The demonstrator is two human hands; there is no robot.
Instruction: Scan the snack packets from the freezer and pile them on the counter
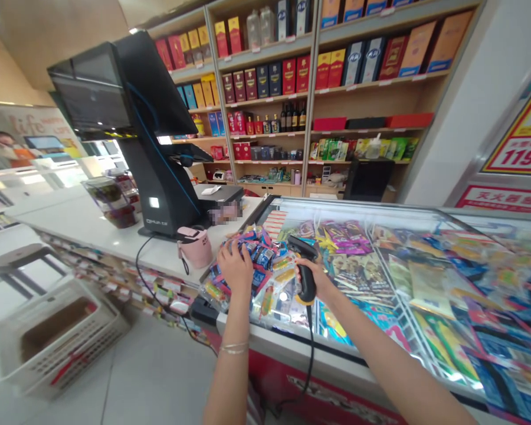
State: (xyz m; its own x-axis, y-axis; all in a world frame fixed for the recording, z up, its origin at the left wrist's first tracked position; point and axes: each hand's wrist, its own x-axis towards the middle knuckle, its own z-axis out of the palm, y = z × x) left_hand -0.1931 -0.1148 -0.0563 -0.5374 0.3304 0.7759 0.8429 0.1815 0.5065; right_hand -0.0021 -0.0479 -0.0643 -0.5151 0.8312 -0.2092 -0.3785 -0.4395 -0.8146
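Observation:
My left hand [235, 267] lies over a heap of wrapped snack packets [266, 255] on the glass lid near the counter's end. Its fingers are spread and touch the blue and pink wrappers; whether they pinch one I cannot see. In my right hand [312, 277] is a black barcode scanner [307, 282], gripped by the handle, with its head tilted toward the heap. The scanner's cord [310, 348] hangs down over the front of the freezer. Several clear packs with yellow contents [269, 298] lie between the hands.
A chest freezer [425, 348] full of ice-cream packs stretches right. On the white counter [88, 230] stand a pink cup [194, 248], a black register [159, 171] and stacked tubs [115, 203]. White baskets [62, 336] and a grey stool [24, 260] stand lower left. Boxed bottles fill the back shelves [265, 100].

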